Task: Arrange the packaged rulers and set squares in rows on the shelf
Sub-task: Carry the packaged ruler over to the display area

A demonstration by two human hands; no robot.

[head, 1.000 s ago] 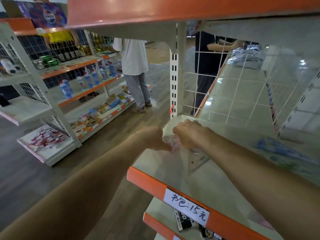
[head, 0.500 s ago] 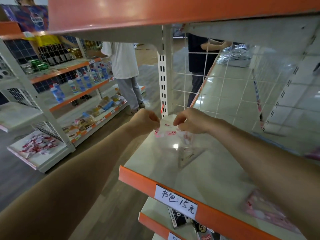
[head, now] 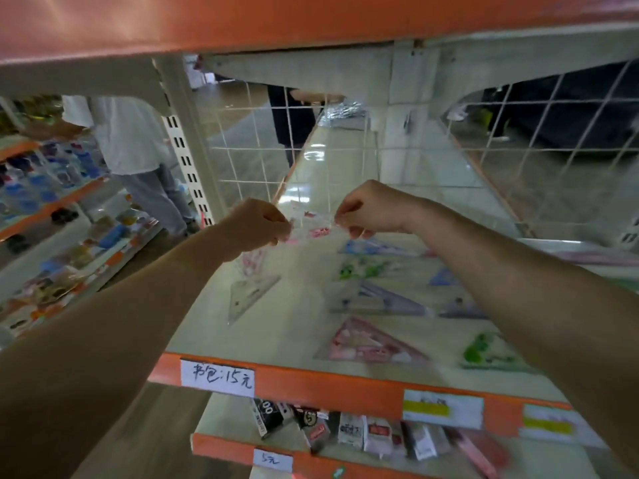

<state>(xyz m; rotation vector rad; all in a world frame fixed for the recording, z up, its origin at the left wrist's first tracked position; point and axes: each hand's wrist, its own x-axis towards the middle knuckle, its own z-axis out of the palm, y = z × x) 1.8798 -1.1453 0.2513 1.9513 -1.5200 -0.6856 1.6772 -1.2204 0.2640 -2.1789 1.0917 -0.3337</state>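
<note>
My left hand [head: 257, 226] and my right hand [head: 366, 210] pinch the two top corners of a clear packet [head: 311, 229] with pink print, held above the back left of the cream shelf [head: 297, 326]. A clear set square [head: 249, 295] shows in the packet's lower part, near the shelf surface. To the right several packaged set squares lie flat in rows: a blue one [head: 373, 247], a green one [head: 366, 269], a purple one [head: 383, 299], a pink one [head: 370, 344]. More lie partly under my right forearm, among them a green packet [head: 484, 350].
An orange shelf edge [head: 328, 385] carries a handwritten price label [head: 218, 376]. The shelf below [head: 221, 420] holds small packaged goods. A wire grid [head: 276, 143] backs the shelf. Another shelf board hangs close overhead. A person in white [head: 138, 150] stands in the aisle at left.
Both hands moved apart and lifted the packet by its top corners. The view turned right and down, bringing the rows of set squares into sight.
</note>
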